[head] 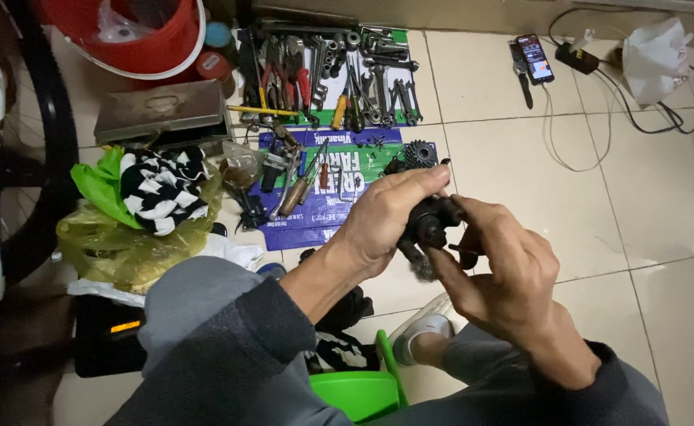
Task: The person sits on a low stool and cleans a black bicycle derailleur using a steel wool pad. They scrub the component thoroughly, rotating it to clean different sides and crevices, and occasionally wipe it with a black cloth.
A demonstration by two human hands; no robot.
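Pale tiled floor strewn with tools, both hands' grip apparently clamped on black part.

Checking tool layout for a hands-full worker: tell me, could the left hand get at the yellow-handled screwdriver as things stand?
Probably not right away. The left hand grips the dark greasy part together with the right hand, so it is occupied. The screwdriver lies uncovered among the tools farther ahead, with nothing blocking the way.

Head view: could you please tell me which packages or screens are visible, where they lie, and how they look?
Blue-and-green printed flattened carton: floor centre, under tools.
Black smartphone, lit screen: floor, upper right, cabled.
Yellow-green plastic bag: left, holding black-and-white cloth.
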